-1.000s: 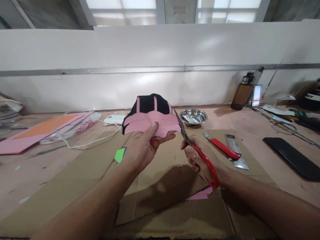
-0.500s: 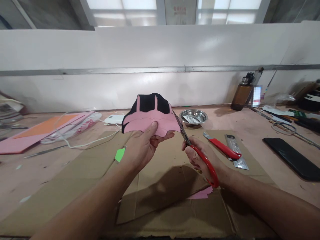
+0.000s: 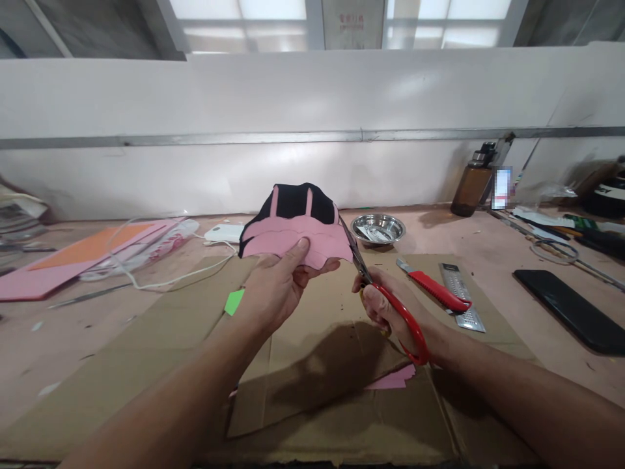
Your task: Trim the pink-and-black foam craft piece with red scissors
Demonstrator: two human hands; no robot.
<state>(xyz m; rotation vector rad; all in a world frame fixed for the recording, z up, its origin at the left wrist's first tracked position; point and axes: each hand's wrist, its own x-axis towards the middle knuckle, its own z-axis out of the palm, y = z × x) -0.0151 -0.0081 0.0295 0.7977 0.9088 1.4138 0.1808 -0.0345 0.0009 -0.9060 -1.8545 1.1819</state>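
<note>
My left hand [image 3: 276, 290] pinches the lower edge of a pink and black foam piece [image 3: 293, 225] and holds it up above the cardboard sheet [image 3: 146, 365]. My right hand [image 3: 390, 309] grips red-handled scissors [image 3: 385, 296], whose blades touch the right edge of the pink part. Both hands hover over the middle of the cardboard.
A red utility knife [image 3: 437, 291] and a metal ruler [image 3: 461, 296] lie to the right, a steel bowl [image 3: 378, 228] behind. A black phone [image 3: 571, 309], a brown bottle [image 3: 473, 182], pink and orange sheets [image 3: 73, 257], a white cable [image 3: 161, 277], a green scrap [image 3: 234, 301] and pink offcuts [image 3: 393, 379] lie around.
The scissor blades have closed in on the right edge of the pink foam. The foam piece has shifted only slightly.
</note>
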